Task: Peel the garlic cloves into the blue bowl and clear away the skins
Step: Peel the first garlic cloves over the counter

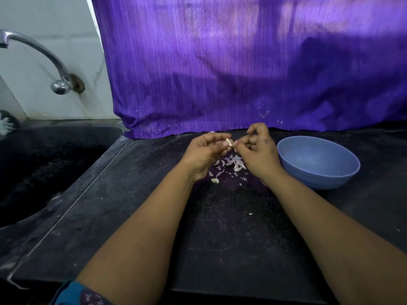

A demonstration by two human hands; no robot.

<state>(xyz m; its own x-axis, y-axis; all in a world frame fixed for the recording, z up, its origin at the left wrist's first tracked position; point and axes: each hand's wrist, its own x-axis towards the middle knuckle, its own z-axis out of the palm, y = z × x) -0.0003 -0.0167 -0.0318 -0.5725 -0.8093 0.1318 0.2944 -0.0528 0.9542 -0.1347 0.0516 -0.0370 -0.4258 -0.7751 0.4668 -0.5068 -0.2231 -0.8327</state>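
Observation:
My left hand [206, 150] pinches a small pale garlic clove [229, 142] above the dark counter. My right hand [257, 150] meets it from the right, its thumb and fingertip pinching at the clove's end. Under and between the hands lies a heap of garlic cloves and pinkish-white skins [231, 165]. One loose piece [215, 180] sits a little nearer to me. The blue bowl [317, 170] stands just right of my right hand, and its inside looks bare.
A black sink [44, 168] fills the left side, with a metal tap [44, 56] on the white wall above it. A purple cloth [242, 73] hangs behind the counter [220, 238]. Small skin flecks dot the counter.

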